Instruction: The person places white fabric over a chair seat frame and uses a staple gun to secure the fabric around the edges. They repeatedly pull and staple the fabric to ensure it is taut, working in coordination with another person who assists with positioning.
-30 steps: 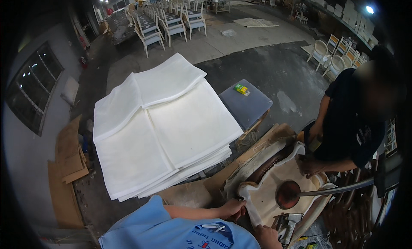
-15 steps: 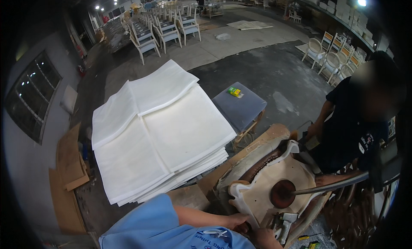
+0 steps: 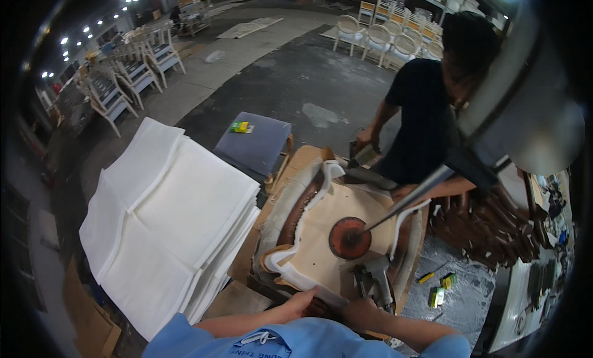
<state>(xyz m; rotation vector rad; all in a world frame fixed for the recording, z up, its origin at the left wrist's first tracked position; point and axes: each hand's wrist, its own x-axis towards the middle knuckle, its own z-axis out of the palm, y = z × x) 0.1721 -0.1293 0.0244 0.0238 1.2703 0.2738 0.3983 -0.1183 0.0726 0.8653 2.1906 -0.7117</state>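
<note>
In front of me lies a seat panel (image 3: 309, 247), beige on top, with white padding and brown leather along its edges. My left hand (image 3: 302, 302) is closed on the white padding (image 3: 330, 293) at the near edge, thumb on top. Close beside it, my right hand (image 3: 360, 312) is bent at the same edge; its fingertips and whatever they grip are hidden. A metal staple gun (image 3: 374, 283) is just beyond my right hand, over the panel. A round reddish-brown disc (image 3: 350, 237) on a metal rod (image 3: 407, 200) rests on the panel's middle.
A co-worker in a dark shirt (image 3: 417, 123) stands across, one hand on a tool (image 3: 367, 155). White cushions (image 3: 173, 203) are stacked left. Small yellow-green boxes (image 3: 437, 296) lie on the right table; brown leather pieces (image 3: 482, 222) are piled beyond. Chairs (image 3: 395, 37) stand behind.
My view has swung right, so the surroundings sit further left. Both hands remain at the panel's near edge, by the staple gun. The co-worker leans in with head lowered.
</note>
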